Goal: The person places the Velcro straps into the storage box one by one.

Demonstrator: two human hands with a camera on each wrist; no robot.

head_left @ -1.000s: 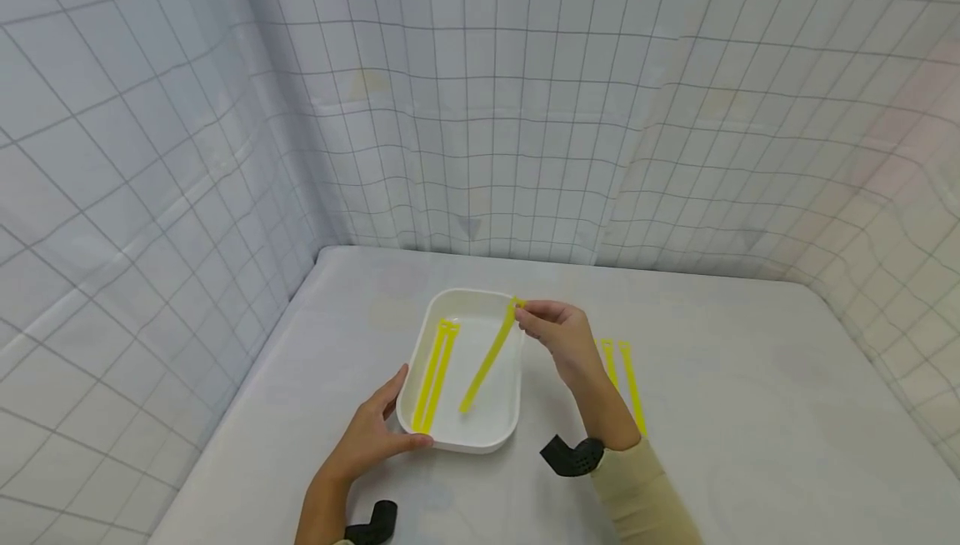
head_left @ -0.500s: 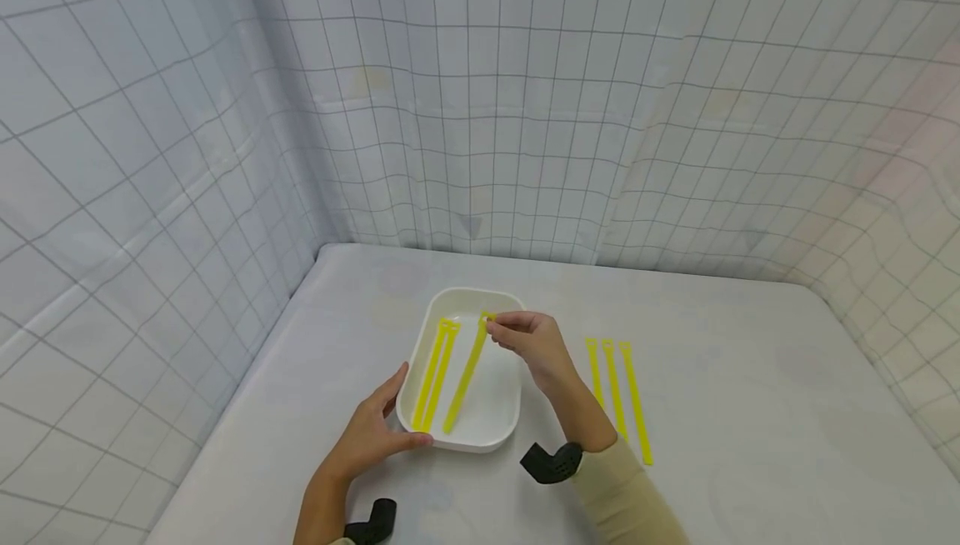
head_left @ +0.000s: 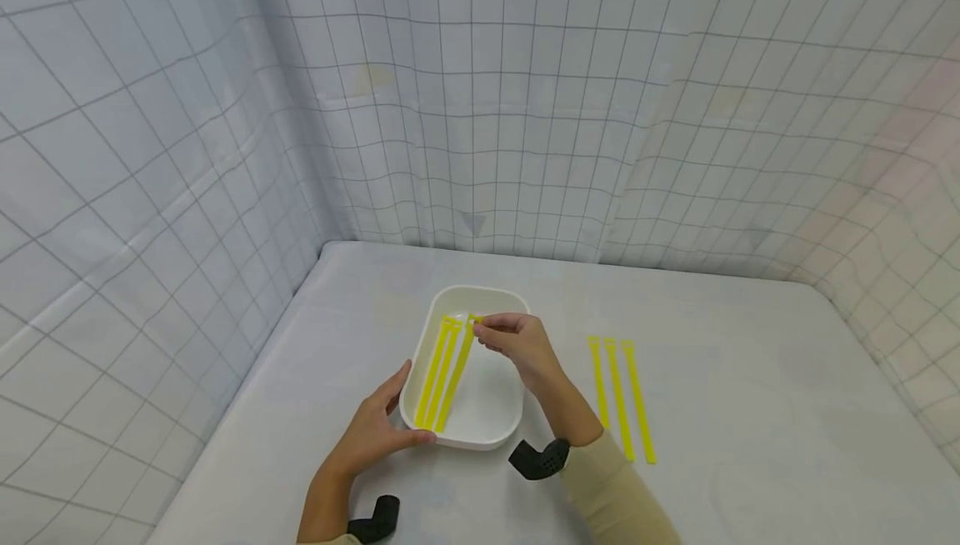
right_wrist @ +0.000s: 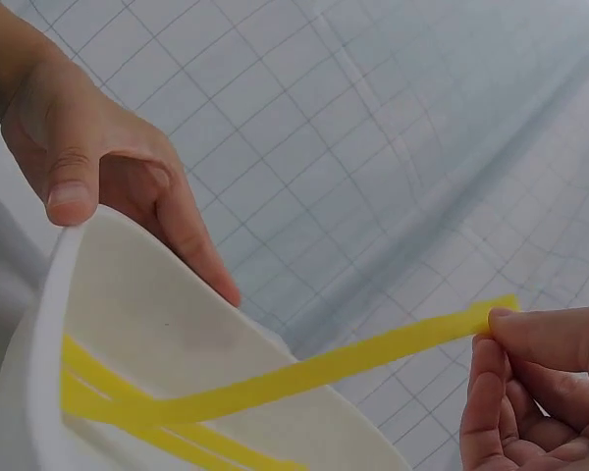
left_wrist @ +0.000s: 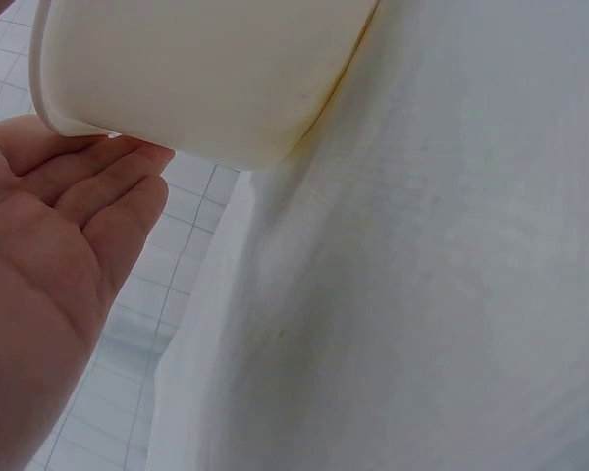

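Note:
In the head view, a white rectangular tray [head_left: 487, 399] with rounded corners stands on the table. My left hand [head_left: 371, 432] holds its near left corner, thumb on the rim and fingers along the outer side. My right hand [head_left: 525, 351] pinches a flat yellow strip [head_left: 456, 378] by its slotted far end between thumb and fingertips. The right wrist view shows this strip slanting up out of the tray, its lower end crossing over two other yellow strips [right_wrist: 177, 432]. Those two lie side by side along the tray's left side.
To the right of the tray, three more yellow strips [head_left: 617, 395] lie roughly parallel on the white table [head_left: 735, 395], slotted ends away from me. Gridded white curtains [head_left: 525, 112] enclose the back and sides. A black wrist mount [head_left: 540, 459] sits on each forearm.
My right hand has moved left over the tray, bringing the pinched strip beside the two lying there. The three strips on the table have come into fuller view. My left hand stays on the corner.

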